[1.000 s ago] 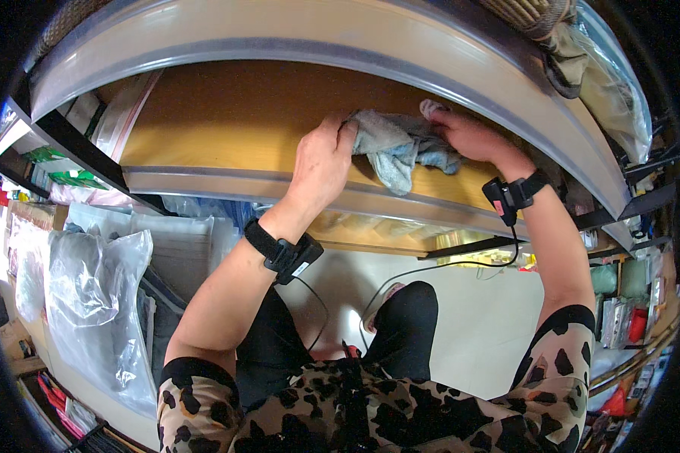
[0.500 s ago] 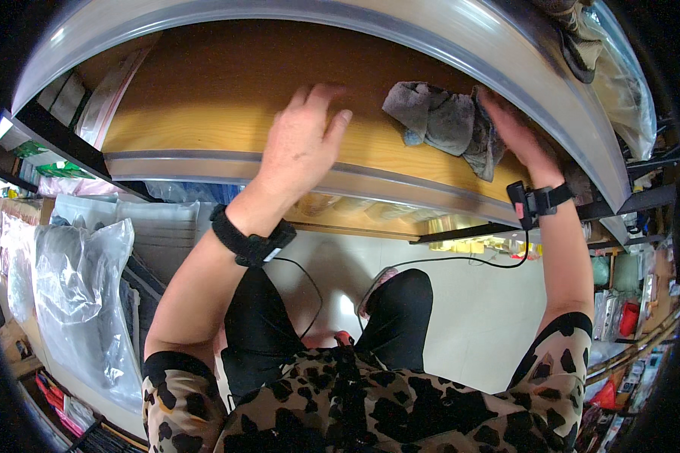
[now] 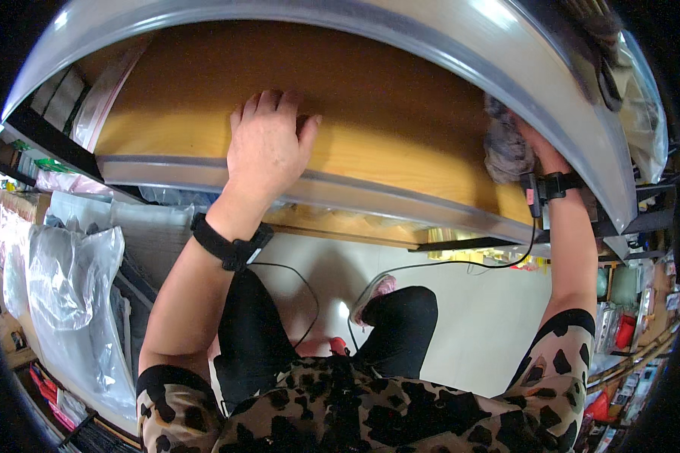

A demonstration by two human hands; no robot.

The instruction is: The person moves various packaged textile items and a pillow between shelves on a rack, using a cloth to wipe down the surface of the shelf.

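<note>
My left hand (image 3: 267, 143) lies on the wooden shelf board (image 3: 385, 143), palm down near its front edge, fingers stretched out and holding nothing. At the board's right end, my right hand (image 3: 542, 143) grips a crumpled grey cloth (image 3: 506, 147) against the wood. The upper shelf's edge partly hides the fingers of that hand. Each wrist wears a black strap with a small device, and a thin black cable (image 3: 461, 263) runs from the right one.
Above the board curves the metal front edge (image 3: 400, 34) of a higher shelf. Flat bags (image 3: 91, 124) stand at the board's left end. Clear plastic packages (image 3: 75, 279) are stacked lower left. Shelves of small goods (image 3: 627, 332) line the right side.
The cloth has moved right along the board with my right hand and is more bunched. My left hand has shifted left and settled onto the board.
</note>
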